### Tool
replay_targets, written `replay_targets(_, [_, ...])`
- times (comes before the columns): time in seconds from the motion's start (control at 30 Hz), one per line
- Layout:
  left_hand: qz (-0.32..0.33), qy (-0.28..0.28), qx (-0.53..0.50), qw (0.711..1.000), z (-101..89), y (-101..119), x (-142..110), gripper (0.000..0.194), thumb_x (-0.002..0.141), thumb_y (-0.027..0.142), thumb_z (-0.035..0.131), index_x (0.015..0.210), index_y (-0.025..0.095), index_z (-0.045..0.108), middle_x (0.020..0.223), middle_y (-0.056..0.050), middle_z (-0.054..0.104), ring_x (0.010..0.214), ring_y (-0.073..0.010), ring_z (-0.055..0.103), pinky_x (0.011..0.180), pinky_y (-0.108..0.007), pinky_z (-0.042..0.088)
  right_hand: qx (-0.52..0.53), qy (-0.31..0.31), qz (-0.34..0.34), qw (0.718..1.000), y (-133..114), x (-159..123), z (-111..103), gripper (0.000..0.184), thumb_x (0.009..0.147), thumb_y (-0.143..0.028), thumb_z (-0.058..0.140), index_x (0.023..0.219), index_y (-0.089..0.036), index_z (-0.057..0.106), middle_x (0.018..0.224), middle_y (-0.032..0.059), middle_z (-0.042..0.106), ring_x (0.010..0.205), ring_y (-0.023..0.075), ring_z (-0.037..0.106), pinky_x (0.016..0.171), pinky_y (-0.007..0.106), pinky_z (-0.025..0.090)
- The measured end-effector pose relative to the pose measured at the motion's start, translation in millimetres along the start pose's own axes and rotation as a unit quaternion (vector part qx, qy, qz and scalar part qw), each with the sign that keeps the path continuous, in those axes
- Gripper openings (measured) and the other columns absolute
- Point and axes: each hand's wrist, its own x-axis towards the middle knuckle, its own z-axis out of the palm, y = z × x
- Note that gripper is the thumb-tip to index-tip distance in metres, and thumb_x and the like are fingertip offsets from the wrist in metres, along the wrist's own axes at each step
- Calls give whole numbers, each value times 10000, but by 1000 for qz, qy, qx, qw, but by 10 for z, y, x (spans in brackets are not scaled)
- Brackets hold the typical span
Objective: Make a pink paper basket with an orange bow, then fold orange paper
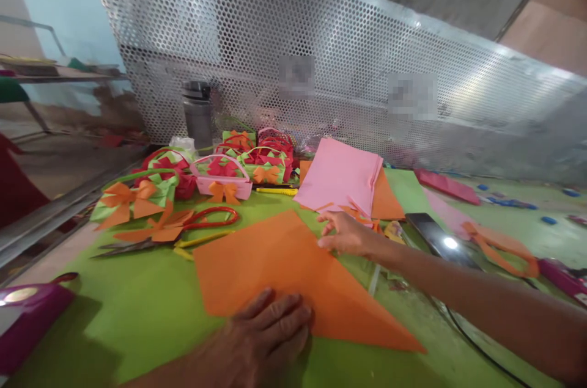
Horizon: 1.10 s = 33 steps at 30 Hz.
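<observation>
The orange sheet (pixel 250 253) on the green worktop (pixel 132 296) is apparently steadied by the flattened left hand (pixel 268 330); by the sheet's right edge, the right hand (pixel 346 233) is held, fingers loosely parted.

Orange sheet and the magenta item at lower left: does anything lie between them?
No: the head view shows bare green surface between orange sheet and magenta item; the scissors lie farther back.

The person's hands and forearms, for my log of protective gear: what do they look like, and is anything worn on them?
The left hand and right hand look bare, with no glove, ring or bracelet showing. The left forearm and right forearm show no sleeve or watch. Fine markings are too blurred to tell.
</observation>
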Motion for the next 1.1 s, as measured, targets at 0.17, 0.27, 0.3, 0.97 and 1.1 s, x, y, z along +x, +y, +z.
replay_targets(0.17, [-37,17,25,999,27,40,12,405,975,273,348,1370,206,407,1411,-12,447,1320,-183,359,1131,-357,218,-3,-38,16,999,-19,-12,44,501,690,-256,659,1131,-75,507,572,-14,614,481,129,568,408,197,370])
replay_targets(0.27, [-8,35,40,999,29,33,24,404,987,314,307,1348,191,440,1412,-10,447,1299,-187,388,1119,-347,242,-39,-24,-5,999,6,48,49,380,655,-239,658,995,-95,568,556,-6,617,505,147,578,438,215,383])
replay_targets(0.3, [-4,44,45,998,22,23,26,394,986,310,318,1338,194,452,1403,-8,460,1286,-183,405,1114,-341,252,-54,-9,-18,998,13,77,42,371,642,-231,660,977,-94,578,607,18,642,551,163,596,469,229,402])
replay_targets(0.97, [-190,183,112,958,-246,-181,66,524,918,438,441,1358,159,387,1412,-105,431,1382,-304,198,1132,-497,75,-194,-120,-310,923,-995,813,-110,218,681,-169,709,564,-150,526,479,-99,418,461,64,410,457,198,311])
replay_targets(1.1, [-353,320,43,878,-704,-288,175,662,883,332,501,1444,159,195,1446,-140,355,1382,-284,212,1108,-509,214,-133,74,-349,925,-1128,596,-656,109,698,-143,619,624,-160,540,542,-75,480,529,83,454,508,217,321])
